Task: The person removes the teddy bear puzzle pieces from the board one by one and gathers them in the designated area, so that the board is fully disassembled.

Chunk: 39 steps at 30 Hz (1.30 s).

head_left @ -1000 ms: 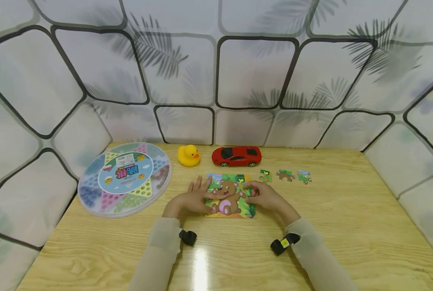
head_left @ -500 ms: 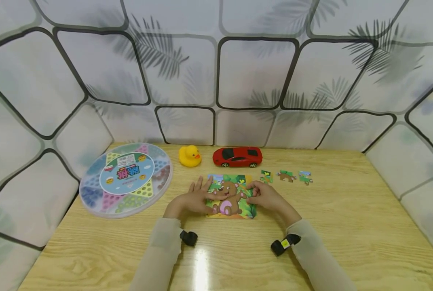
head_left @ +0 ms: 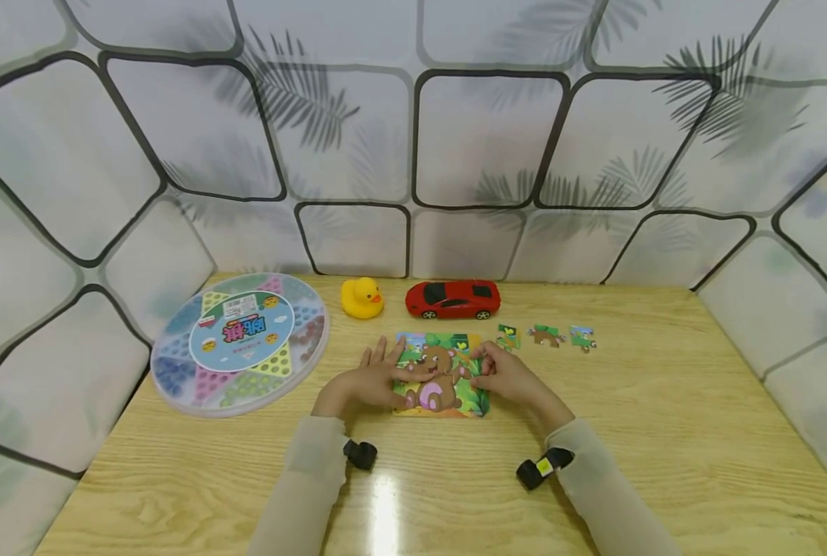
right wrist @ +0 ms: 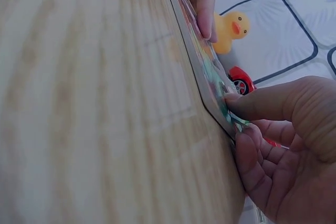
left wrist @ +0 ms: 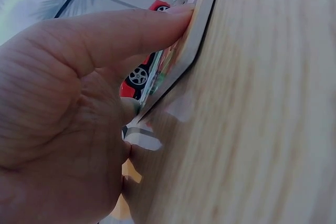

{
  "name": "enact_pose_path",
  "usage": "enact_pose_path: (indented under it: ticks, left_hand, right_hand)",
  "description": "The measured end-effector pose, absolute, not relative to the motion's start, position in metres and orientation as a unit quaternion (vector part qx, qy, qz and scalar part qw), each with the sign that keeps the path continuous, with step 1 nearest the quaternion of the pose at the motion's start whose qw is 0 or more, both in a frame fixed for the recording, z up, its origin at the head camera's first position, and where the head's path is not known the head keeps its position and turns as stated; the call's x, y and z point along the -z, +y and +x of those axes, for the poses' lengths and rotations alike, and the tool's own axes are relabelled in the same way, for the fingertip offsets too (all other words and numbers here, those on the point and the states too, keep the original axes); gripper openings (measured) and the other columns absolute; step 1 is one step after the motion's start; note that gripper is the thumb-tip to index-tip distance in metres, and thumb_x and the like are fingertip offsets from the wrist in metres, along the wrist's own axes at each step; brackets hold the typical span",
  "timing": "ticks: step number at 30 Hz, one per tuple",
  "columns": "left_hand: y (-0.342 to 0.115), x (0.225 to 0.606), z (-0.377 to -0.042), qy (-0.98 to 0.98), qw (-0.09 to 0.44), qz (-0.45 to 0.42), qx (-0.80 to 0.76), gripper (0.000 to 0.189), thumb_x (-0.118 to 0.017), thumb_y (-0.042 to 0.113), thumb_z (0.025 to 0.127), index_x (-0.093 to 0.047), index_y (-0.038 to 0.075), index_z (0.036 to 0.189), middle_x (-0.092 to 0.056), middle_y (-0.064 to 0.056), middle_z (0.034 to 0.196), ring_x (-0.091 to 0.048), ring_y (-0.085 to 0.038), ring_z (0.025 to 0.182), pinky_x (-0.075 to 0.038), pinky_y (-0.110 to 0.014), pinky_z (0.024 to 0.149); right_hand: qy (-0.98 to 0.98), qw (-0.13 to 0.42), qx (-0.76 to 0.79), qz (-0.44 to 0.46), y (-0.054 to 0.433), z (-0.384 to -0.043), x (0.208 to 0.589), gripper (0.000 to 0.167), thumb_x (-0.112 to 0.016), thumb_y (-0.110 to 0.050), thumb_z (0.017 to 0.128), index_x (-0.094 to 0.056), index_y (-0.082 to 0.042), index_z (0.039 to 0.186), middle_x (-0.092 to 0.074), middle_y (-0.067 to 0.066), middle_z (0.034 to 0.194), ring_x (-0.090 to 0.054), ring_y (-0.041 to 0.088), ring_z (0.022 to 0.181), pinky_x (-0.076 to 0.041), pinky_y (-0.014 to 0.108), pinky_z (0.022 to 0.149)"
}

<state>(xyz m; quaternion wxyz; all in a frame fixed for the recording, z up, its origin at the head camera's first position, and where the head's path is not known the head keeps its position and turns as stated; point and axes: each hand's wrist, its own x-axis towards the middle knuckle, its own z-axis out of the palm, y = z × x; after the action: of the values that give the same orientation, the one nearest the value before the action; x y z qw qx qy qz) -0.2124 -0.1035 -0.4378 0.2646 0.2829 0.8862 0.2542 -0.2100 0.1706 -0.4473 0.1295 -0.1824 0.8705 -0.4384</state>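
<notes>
A bear jigsaw puzzle (head_left: 448, 403) lies flat on the wooden table in front of me. My left hand (head_left: 366, 384) rests on its left side with spread fingers; the left wrist view has that thumb (left wrist: 157, 27) pressing the near edge. At the right edge, thumb and fingertips of my right hand (head_left: 513, 378) pinch a puzzle piece (right wrist: 240, 125), mostly covered by the fingers. The right wrist view shows the thumb (right wrist: 262, 102) on the puzzle's surface and the other fingers curled by its edge. Three loose pieces lie beyond the right hand, the middle one a brown arch piece (head_left: 545, 335).
Behind the puzzle stand a yellow rubber duck (head_left: 361, 299) and a red toy car (head_left: 452, 300). A round Chinese checkers board (head_left: 302, 371) lies to the left. White patterned fabric (head_left: 482, 139) walls in the back and sides of the table (head_left: 670, 432).
Both hands stay in place on the puzzle. The right fingertips shift only very slightly at its edge, and the loose pieces keep their places.
</notes>
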Motion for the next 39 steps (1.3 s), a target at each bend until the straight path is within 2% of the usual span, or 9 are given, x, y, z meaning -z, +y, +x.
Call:
enact_pose_path:
  ticks: [12, 20, 28, 39]
  left_hand:
    - [-0.104, 0.437, -0.212, 0.887, 0.265, 0.279, -0.256, 0.055, -0.065, 0.036, 0.087, -0.047, 0.034, 0.139, 0.014, -0.013, 0.156, 0.027, -0.038, 0.137, 0.017, -0.054, 0.108]
    - [-0.103, 0.437, -0.213, 0.888, 0.267, 0.277, -0.252, 0.055, -0.065, 0.035, 0.088, -0.046, 0.033, 0.140, 0.015, -0.012, 0.156, 0.027, -0.037, 0.137, 0.017, -0.054, 0.108]
    - [-0.103, 0.438, -0.213, 0.889, 0.264, 0.280, -0.250, 0.055, -0.064, 0.036, 0.088, -0.047, 0.032, 0.140, 0.014, -0.013, 0.156, 0.026, -0.038, 0.137, 0.016, -0.055, 0.108]
    - [-0.104, 0.438, -0.212, 0.890, 0.262, 0.275, -0.251, 0.054, -0.065, 0.036, 0.088, -0.047, 0.034, 0.139, 0.014, -0.011, 0.157, 0.027, -0.037, 0.137, 0.017, -0.054, 0.108]
  right_hand:
    - [0.883, 0.105, 0.422, -0.178, 0.168, -0.209, 0.449, 0.031, -0.068, -0.001, 0.085, -0.046, -0.004, 0.106, -0.044, 0.003, 0.076, -0.040, 0.013, 0.060, -0.035, 0.023, 0.054]
    - [0.890, 0.087, 0.410, -0.179, 0.162, -0.206, 0.443, 0.031, -0.068, 0.001, 0.083, -0.044, -0.004, 0.102, -0.045, 0.006, 0.078, -0.040, 0.013, 0.059, -0.035, 0.023, 0.053]
    - [0.892, 0.065, 0.421, -0.149, 0.161, -0.202, 0.441, 0.025, -0.068, 0.001, 0.083, -0.050, -0.006, 0.099, -0.046, 0.003, 0.076, -0.042, 0.014, 0.061, -0.036, 0.024, 0.054]
    - [0.893, 0.069, 0.422, -0.143, 0.160, -0.202, 0.442, 0.015, -0.060, 0.003, 0.088, -0.055, -0.005, 0.100, -0.053, 0.006, 0.076, -0.062, 0.015, 0.061, -0.050, 0.028, 0.056]
